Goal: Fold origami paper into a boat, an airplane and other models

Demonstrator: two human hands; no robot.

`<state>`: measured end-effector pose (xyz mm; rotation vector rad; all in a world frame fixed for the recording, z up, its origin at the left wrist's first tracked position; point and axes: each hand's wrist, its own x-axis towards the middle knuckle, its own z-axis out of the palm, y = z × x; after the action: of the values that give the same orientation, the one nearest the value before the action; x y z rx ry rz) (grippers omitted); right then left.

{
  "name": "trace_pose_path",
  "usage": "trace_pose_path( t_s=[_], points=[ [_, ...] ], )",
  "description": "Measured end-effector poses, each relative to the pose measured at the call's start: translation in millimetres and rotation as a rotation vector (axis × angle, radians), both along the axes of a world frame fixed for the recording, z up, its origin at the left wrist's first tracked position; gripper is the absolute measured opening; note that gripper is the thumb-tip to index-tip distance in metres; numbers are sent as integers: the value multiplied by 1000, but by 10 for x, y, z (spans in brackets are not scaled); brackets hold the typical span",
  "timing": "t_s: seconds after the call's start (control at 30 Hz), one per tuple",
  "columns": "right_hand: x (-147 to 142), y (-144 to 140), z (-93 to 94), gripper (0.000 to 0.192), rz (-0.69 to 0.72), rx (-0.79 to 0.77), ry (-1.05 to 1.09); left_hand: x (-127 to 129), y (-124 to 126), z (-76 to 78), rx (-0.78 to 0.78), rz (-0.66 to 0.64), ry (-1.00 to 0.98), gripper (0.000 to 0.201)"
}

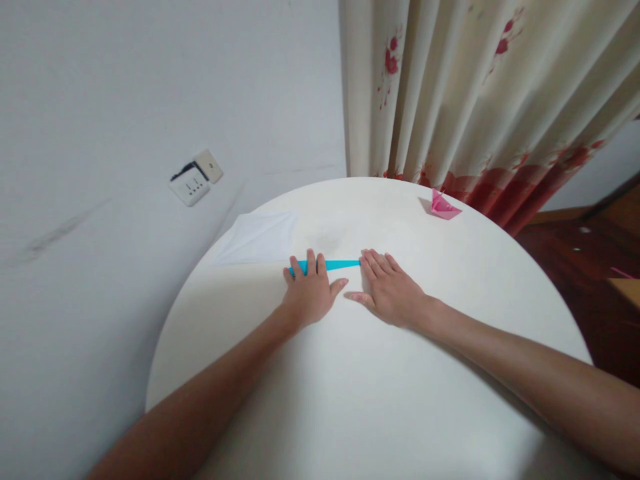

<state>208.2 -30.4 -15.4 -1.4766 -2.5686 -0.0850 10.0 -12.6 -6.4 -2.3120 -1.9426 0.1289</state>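
Observation:
A narrow strip of folded blue paper lies flat on the white round table, tapering toward its right end. Across its wider left part rests my left hand, palm down with the fingers spread. My right hand lies flat over the strip's thin right tip, its fingers stretched out and close together, thumb apart. The fingers of both hands cover parts of the paper. Between the two thumbs there is a small gap.
A pink folded paper boat stands near the table's far right edge. White thin sheets lie at the far left. Behind the table are a wall with a socket and a flowered curtain.

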Motion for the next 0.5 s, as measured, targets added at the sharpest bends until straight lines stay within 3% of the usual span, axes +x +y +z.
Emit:
trace_pose_path(
  t_s=[0.27, 0.5],
  points=[
    [30, -20, -12, 91, -28, -3, 7, -21, 63, -47, 161, -30, -133, 71],
    [120, 87, 149, 43, -80, -26, 58, 81, 5, 110, 187, -494, -403, 42]
  ],
)
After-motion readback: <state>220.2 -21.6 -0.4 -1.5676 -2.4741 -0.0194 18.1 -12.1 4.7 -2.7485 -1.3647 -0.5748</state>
